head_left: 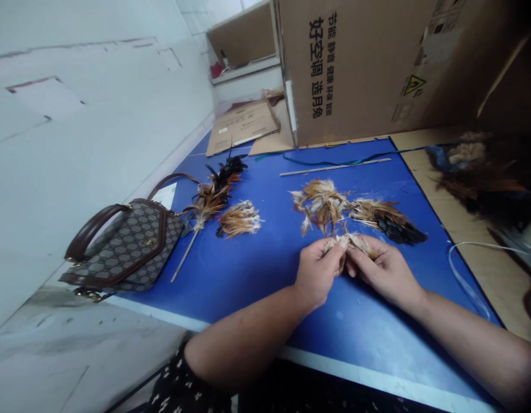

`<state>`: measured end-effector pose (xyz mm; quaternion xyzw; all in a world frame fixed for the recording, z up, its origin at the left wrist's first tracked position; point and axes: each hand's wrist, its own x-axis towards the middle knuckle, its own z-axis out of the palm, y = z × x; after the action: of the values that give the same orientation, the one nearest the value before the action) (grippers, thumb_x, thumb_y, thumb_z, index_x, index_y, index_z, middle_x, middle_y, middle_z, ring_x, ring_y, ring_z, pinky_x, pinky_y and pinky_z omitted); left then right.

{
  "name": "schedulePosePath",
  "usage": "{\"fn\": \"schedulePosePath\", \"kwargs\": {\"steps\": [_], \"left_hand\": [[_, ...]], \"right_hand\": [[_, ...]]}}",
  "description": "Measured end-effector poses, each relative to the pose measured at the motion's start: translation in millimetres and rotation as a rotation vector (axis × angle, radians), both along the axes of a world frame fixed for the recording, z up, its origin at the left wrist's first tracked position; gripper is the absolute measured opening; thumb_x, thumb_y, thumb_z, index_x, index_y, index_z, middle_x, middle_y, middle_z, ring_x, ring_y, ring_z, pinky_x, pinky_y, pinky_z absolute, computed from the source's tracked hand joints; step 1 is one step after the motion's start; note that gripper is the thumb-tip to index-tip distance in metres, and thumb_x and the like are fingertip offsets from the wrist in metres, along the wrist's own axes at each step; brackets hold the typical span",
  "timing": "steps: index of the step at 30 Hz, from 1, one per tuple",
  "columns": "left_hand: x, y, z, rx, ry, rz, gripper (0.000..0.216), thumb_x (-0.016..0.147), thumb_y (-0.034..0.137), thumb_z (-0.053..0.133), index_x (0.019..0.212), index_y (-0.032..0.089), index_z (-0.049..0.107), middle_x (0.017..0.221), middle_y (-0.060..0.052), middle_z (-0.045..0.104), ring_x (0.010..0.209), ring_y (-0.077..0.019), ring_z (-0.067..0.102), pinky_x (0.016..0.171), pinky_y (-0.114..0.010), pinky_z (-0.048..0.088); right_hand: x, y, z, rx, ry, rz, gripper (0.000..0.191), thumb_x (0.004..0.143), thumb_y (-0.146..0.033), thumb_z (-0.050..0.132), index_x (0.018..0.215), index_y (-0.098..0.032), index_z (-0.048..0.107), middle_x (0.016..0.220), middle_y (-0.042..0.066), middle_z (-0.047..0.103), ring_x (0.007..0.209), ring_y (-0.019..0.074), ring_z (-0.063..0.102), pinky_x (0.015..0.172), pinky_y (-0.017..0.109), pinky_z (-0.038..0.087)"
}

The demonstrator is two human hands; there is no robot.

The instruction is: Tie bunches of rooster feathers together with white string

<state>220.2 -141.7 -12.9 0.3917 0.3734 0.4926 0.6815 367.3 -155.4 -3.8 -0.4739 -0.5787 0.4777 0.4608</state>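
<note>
My left hand (317, 269) and my right hand (383, 272) are close together over the blue tabletop, each with thumb and fingers pinched on small pale-brown feathers (343, 241). The lower parts of these feathers are hidden by my fingers. Just beyond my hands lies a loose heap of cream and brown feathers (323, 201). A flat bundle of brown and black feathers (388, 221) lies past my right hand. Farther left is a small pile of tan feathers (239, 219), beside a feather duster (214, 195) with black and brown plumes on a thin stick.
A patterned handbag (132, 246) stands at the table's left end. A thin stick (334, 167) and a dark green ribbon (351, 160) lie near the back edge. Behind rises a large cardboard box (369, 74). More dark feathers (484, 178) are at the far right.
</note>
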Motion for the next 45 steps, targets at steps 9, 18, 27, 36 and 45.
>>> {"fn": "schedulePosePath", "kwargs": {"steps": [9,18,27,36,45], "left_hand": [[-1,2,0.1,0.003,0.049,0.038,0.051,0.089,0.058,0.079,0.072,0.019,0.052,0.054,0.009,0.041,0.049,-0.0057,0.032,0.050,-0.024,0.028],[-3,2,1.1,-0.016,0.057,0.018,0.051,0.085,0.060,0.081,0.073,0.017,0.058,0.052,0.008,0.042,0.049,-0.0051,0.031,0.050,-0.025,0.026],[-8,4,1.2,-0.080,-0.099,-0.114,0.052,0.082,0.052,0.088,0.069,0.019,0.050,0.053,0.010,0.033,0.048,-0.0040,0.027,0.049,-0.023,0.023],[-5,6,2.8,-0.105,-0.070,-0.047,0.055,0.079,0.059,0.088,0.071,0.018,0.051,0.051,0.011,0.033,0.047,-0.0039,0.027,0.048,-0.023,0.022],[-10,8,2.9,-0.114,0.003,-0.059,0.050,0.080,0.055,0.087,0.097,0.010,0.075,0.053,0.011,0.033,0.047,-0.0037,0.025,0.048,-0.023,0.019]], "right_hand": [[0,-2,4.1,-0.016,0.000,0.044,0.050,0.102,-0.063,0.062,0.073,-0.022,0.062,0.066,0.002,0.066,0.057,0.0135,0.056,0.058,0.027,0.047],[2,-3,2.8,-0.042,0.007,-0.025,0.051,0.098,-0.068,0.066,0.075,-0.022,0.062,0.065,0.001,0.063,0.053,0.0123,0.049,0.048,0.027,0.037],[8,3,-4.1,-0.111,0.089,0.025,0.050,0.094,-0.068,0.071,0.079,-0.021,0.062,0.061,-0.002,0.061,0.049,0.0105,0.042,0.047,0.026,0.032],[3,3,4.3,-0.028,0.015,-0.016,0.053,0.091,-0.069,0.074,0.070,-0.023,0.059,0.063,0.000,0.062,0.062,0.0163,0.059,0.066,0.030,0.050],[34,13,-0.2,0.299,-0.465,-0.233,0.034,0.098,-0.053,0.069,0.109,-0.021,0.071,0.101,0.013,0.077,0.092,0.0294,0.072,0.085,0.044,0.059]]}}
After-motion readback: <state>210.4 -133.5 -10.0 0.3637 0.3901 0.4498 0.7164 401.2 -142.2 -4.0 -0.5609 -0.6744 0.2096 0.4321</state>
